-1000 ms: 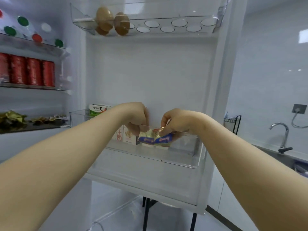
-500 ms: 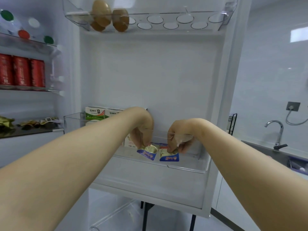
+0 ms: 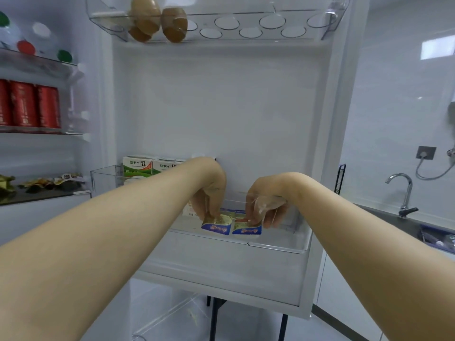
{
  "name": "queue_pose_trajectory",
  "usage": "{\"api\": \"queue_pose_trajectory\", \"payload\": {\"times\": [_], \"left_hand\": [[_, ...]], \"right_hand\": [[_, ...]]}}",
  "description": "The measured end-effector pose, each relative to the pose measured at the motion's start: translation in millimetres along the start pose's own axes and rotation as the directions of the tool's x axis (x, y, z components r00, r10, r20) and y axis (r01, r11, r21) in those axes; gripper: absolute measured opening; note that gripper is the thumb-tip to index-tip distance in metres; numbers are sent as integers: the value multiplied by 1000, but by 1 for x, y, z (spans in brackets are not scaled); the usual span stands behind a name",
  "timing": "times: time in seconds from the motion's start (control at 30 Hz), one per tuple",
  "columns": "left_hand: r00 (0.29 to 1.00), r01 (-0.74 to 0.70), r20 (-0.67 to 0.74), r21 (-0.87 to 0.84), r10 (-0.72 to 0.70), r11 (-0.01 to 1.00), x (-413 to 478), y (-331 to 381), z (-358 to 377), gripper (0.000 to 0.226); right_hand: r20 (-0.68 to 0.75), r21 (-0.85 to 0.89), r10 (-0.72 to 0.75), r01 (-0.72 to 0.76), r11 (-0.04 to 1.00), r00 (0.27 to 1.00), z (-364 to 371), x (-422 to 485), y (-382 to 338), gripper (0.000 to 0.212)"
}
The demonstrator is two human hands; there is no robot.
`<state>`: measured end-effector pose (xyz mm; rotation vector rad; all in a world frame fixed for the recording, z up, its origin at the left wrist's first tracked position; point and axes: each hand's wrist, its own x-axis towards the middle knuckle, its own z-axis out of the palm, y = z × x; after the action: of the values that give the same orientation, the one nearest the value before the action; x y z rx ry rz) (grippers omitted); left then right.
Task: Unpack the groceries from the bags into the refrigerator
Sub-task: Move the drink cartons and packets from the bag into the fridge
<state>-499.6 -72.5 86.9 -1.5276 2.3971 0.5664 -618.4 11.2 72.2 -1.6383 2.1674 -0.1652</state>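
Observation:
Both my hands reach down into the clear door bin [image 3: 278,244] of the open refrigerator door. My left hand [image 3: 209,193] pinches the top of a small blue-and-gold packet [image 3: 216,223] that stands on the bin floor. My right hand [image 3: 267,205] pinches a second, matching packet [image 3: 247,226] just to its right; the fingers show through the bin's clear wall. The two packets touch side by side. Green-and-white milk cartons [image 3: 150,167] stand at the bin's left end, partly hidden by my left forearm.
Brown eggs [image 3: 157,20] sit in the egg tray [image 3: 258,23] at the top of the door. Red cans [image 3: 32,104] line a fridge shelf on the left, with leafy packs [image 3: 41,182] on the shelf below. A sink faucet [image 3: 403,190] stands at right.
Both hands have lowered the two packets from the bin's rim down onto its floor. The view has shifted closer and slightly left.

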Motion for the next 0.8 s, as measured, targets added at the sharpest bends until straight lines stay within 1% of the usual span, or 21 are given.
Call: {"api": "queue_pose_trajectory", "payload": {"times": [0.13, 0.33, 0.4, 0.47, 0.57, 0.63, 0.7, 0.8], "left_hand": [[1000, -12, 8, 7, 12, 1000, -1, -1, 2, 24], [999, -36, 6, -9, 36, 999, -7, -4, 7, 30], [998, -58, -11, -46, 58, 997, -11, -5, 8, 25], [995, -95, -48, -99, 91, 990, -17, -4, 8, 22], [977, -167, -155, -155, 143, 974, -27, -3, 9, 32], [954, -232, -236, -197, 183, 953, -35, -4, 9, 31], [922, -295, -316, -193, 225, 936, -42, -7, 9, 26], [857, -371, -437, -158, 271, 915, -51, -12, 9, 24]], "right_hand": [[-8, -11, -15, 15, 1000, 1000, 2, 0, 0, 16], [-13, -8, 6, -7, 1000, 1000, 1, -7, -3, 13], [-44, 21, 17, -16, 1000, 999, 1, -10, -5, 16], [-96, 41, 16, -12, 999, 995, 1, -12, -7, 23], [-197, 67, -9, 23, 997, 980, 0, -15, -7, 23], [-291, 90, -42, 71, 993, 956, -1, -16, -6, 19], [-407, 85, -84, 129, 988, 910, -3, -17, -6, 16], [-595, -14, -147, 173, 985, 790, -5, -22, -5, 12]]}}
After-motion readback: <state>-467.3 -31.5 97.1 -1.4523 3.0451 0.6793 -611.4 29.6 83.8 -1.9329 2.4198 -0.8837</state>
